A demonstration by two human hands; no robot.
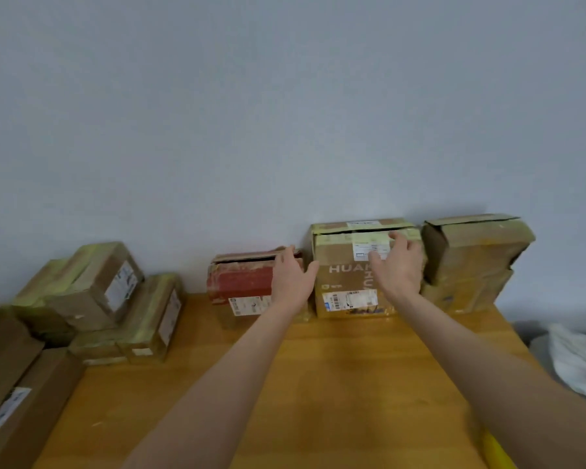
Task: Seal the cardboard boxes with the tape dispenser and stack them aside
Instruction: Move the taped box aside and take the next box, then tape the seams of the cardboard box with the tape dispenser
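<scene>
Head view: left hand [293, 275] and right hand [398, 265], fingers relaxed, seemingly touch the creased, taped cardboard box [342, 284].

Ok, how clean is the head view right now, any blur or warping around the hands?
Head view: soft all over, labels on the printed box unreadable; wide-angle warp tilts the left stack outward; light flat, no glare on the table; left hand and right hand slightly smeared.
</scene>
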